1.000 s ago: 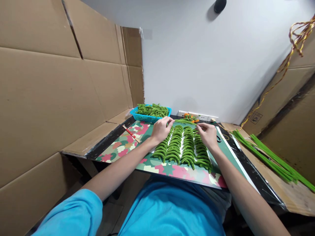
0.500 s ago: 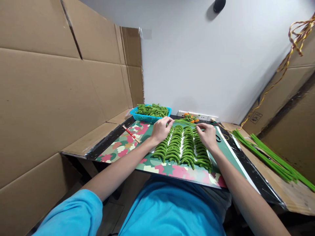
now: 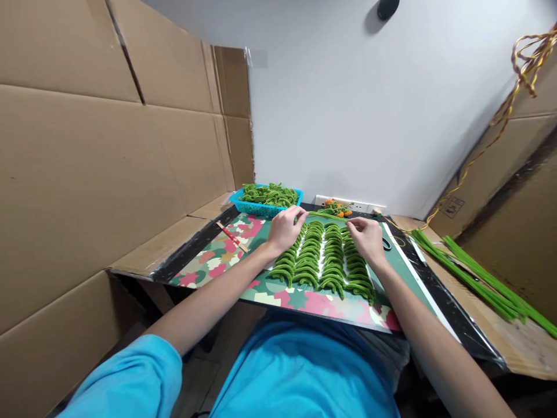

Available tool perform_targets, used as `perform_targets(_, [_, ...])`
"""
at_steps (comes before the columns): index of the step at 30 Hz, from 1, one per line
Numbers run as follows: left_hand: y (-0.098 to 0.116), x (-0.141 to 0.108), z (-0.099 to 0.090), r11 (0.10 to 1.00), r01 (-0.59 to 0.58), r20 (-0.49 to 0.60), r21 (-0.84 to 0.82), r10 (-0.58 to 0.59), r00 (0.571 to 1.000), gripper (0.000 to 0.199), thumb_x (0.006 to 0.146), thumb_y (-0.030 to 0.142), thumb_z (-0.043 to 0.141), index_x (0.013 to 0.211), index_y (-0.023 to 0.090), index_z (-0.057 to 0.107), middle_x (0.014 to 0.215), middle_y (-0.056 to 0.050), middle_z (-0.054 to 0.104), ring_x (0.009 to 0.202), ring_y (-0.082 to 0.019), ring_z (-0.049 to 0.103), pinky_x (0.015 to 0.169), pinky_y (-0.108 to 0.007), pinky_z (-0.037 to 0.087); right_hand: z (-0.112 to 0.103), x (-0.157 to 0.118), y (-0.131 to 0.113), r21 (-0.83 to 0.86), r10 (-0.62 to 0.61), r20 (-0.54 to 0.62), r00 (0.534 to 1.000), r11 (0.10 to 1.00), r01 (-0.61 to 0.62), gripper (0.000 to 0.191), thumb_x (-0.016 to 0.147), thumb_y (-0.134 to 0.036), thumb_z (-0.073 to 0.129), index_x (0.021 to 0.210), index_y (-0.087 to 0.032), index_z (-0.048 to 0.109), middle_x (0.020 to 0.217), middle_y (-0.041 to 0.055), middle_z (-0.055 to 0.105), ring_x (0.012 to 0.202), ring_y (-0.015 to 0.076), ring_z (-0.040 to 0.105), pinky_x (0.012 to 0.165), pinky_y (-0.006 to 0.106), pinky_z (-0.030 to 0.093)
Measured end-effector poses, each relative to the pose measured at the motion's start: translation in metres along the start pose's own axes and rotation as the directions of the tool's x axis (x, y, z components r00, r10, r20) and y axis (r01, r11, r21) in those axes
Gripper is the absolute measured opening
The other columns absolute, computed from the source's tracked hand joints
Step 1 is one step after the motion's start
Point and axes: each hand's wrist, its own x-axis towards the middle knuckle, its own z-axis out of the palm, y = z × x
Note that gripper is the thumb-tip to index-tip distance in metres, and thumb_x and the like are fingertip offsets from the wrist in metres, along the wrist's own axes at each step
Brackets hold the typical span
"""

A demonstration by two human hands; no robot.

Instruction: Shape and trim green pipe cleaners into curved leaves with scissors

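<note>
A green pipe cleaner stretches between my two hands, above the far edge of the laid-out rows. My left hand pinches its left end, and my right hand pinches the right end. Below them, curved green pipe-cleaner pieces lie stacked in several columns on white strips. These rest on a patterned board with a green mat area. Parts of the outer columns are hidden behind my hands.
A blue basket heaped with green pieces stands at the back left. Orange flowers lie by a power strip. A red-wrapped stick, scissors and long green pipe cleaners lie around. Cardboard walls rise at both sides.
The pipe cleaner between my hands looks straighter, where before it appeared as spread, looped strands. Both hands stay in nearly the same place.
</note>
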Motion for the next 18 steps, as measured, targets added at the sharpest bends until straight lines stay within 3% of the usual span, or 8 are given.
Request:
perform_targets(11, [0.0006, -0.0003, -0.0002, 1.0, 0.004, 0.007, 0.002, -0.004, 1.0, 0.025, 0.107, 0.034, 0.056, 0.09, 0.021, 0.069, 0.087, -0.002, 0.072, 0.077, -0.018, 0.064, 0.075, -0.029, 0.045, 0.0011, 0.0009, 0.0041, 0.029, -0.008, 0.001, 1.0, 1.0, 0.008, 0.029, 0.085, -0.038, 0.065, 0.091, -0.017, 0.083, 0.096, 0.0128, 0.084, 0.087, 0.0329, 0.081, 0.078, 0.041, 0.065])
perform_targets(18, [0.0, -0.0003, -0.0003, 1.0, 0.007, 0.004, 0.011, -0.007, 1.0, 0.025, 0.106, 0.033, 0.056, 0.09, 0.021, 0.07, 0.088, -0.002, 0.073, 0.077, -0.018, 0.065, 0.074, -0.029, 0.046, 0.0021, 0.0006, 0.0045, 0.064, 0.002, 0.034, 0.999, 0.998, -0.004, 0.028, 0.084, -0.04, 0.066, 0.089, -0.018, 0.083, 0.094, 0.0138, 0.084, 0.082, 0.0339, 0.081, 0.067, 0.04, 0.066])
